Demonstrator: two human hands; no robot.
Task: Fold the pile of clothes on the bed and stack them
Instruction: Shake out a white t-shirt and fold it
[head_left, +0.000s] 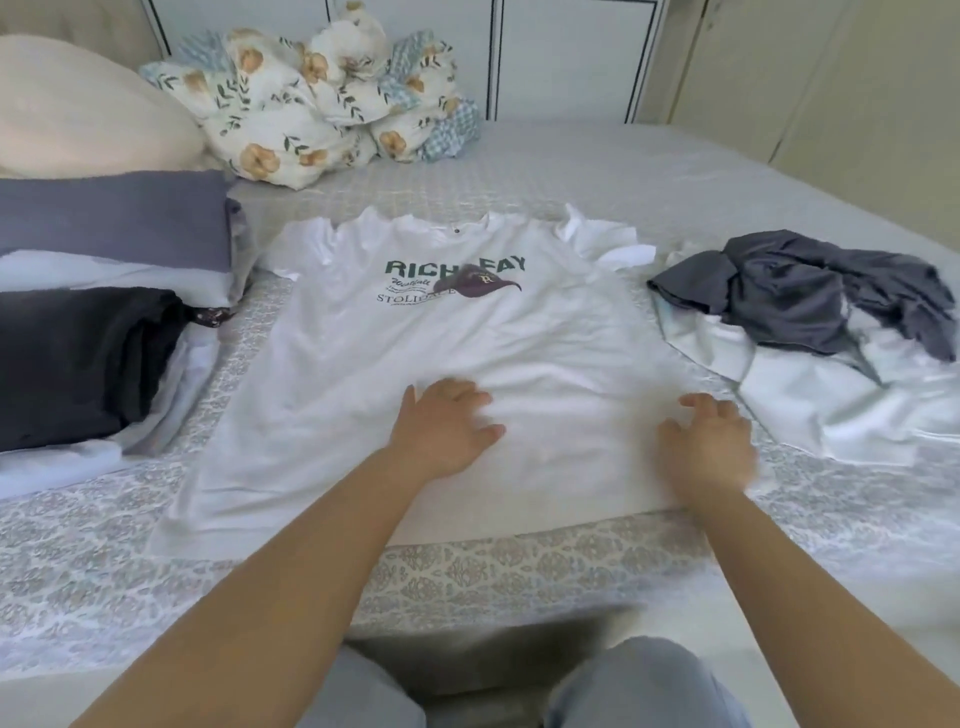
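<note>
A white T-shirt (415, 353) with green lettering and a maroon cap print lies spread face up in the middle of the bed, its collar pointing away from me. My left hand (441, 426) rests flat on its lower middle. My right hand (706, 441) lies on the shirt's lower right part, fingers spread and blurred. To the right sits a loose pile: a dark grey garment (810, 296) on top of a pale white one (852, 410). On the left, a stack of folded clothes has a black piece (72, 364) on top.
A purple folded blanket (109, 223) and a cream pillow (83, 109) lie at the far left. A floral duvet bundle (322, 98) sits against the headboard. The patterned bedsheet (519, 566) shows at the near edge, with my knees below it.
</note>
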